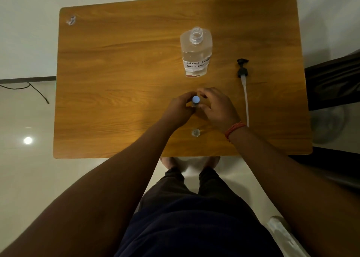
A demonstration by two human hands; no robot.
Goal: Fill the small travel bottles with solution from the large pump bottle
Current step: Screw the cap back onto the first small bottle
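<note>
A small travel bottle with a pale blue cap stands upright at the middle of the wooden table. My left hand grips its body from the left. My right hand has its fingers curled beside the cap on the right; whether they touch it I cannot tell. A second small clear bottle stands uncapped nearer to me, between my wrists. The large clear bottle with a handwritten label stands behind, its neck uncovered. Its black pump head with a long tube lies on the table to the right.
A small clear object lies at the table's far left corner. A dark cable runs over the floor at the left. Dark furniture stands past the table's right edge. My legs and feet show below the near edge.
</note>
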